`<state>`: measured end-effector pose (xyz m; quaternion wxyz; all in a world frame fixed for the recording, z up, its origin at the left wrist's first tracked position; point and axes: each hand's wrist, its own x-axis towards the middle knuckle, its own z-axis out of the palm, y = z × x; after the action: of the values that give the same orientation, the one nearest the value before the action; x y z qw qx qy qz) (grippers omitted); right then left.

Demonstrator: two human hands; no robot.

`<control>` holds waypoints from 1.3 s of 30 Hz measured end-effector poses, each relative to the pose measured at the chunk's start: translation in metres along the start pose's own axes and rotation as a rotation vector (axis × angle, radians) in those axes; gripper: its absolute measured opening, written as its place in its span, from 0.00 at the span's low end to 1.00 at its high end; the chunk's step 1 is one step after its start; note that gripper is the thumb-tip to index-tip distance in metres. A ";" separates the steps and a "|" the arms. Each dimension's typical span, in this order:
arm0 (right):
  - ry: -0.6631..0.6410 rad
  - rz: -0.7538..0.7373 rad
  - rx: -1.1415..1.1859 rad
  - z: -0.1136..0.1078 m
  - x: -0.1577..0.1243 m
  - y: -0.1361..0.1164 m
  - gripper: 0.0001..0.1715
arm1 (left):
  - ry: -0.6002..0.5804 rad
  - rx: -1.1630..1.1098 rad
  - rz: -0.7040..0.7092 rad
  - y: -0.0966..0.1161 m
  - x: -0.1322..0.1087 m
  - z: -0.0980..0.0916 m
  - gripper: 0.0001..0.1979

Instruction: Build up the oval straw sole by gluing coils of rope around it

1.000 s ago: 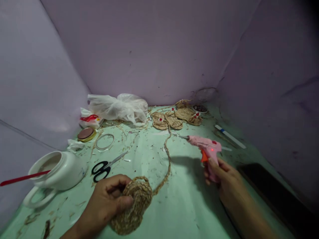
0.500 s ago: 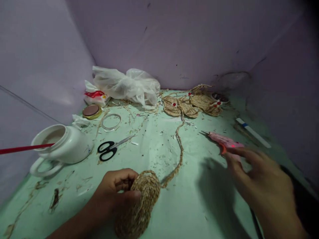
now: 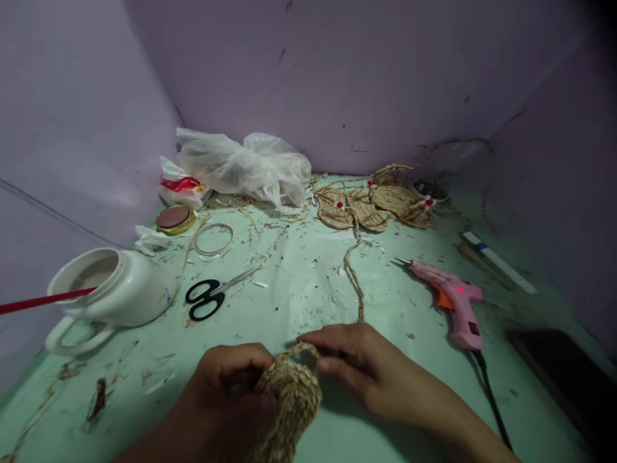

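Observation:
My left hand (image 3: 226, 392) is closed around an oval coil of braided straw (image 3: 295, 402), with the thumb lying over its front. At the top of the coil my right hand (image 3: 371, 366) pinches the loose end of the braided straw cord (image 3: 354, 276), which arches slightly away from the edge. Beyond my right hand the cord runs back toward several finished straw pieces (image 3: 366, 209) trimmed with red and white beads. A pink glue gun (image 3: 450, 299) with an orange trigger and a lit red light lies to the right, apart from both hands.
Black-handled scissors (image 3: 212, 299), a tape ring (image 3: 214, 239) and a white jug (image 3: 139, 289) with a red stick are on the left. A plastic bag (image 3: 250, 167) lies at the back. On the right are a white strip (image 3: 501, 263) and a dark flat object (image 3: 563, 379).
My right hand has left the glue gun, which now lies on the table, and has moved left to the straw cord at the coil. My left hand keeps hold of the coil.

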<state>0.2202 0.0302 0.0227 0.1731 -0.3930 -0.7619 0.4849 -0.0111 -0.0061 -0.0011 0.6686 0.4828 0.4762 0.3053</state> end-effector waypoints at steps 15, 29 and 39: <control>0.552 0.099 -0.145 0.044 -0.010 0.022 0.14 | 0.424 1.177 0.493 -0.013 0.006 0.022 0.13; 0.607 0.025 -0.371 0.051 -0.017 0.023 0.14 | 0.191 1.463 0.554 -0.022 -0.010 0.040 0.24; 0.468 0.021 -0.385 0.057 -0.033 0.029 0.21 | 0.216 1.440 0.538 -0.023 -0.009 0.039 0.19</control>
<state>0.2170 -0.0230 -0.0259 0.2614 -0.5276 -0.7750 0.2296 0.0207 -0.0355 -0.0167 0.0426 0.8649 0.4861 0.1177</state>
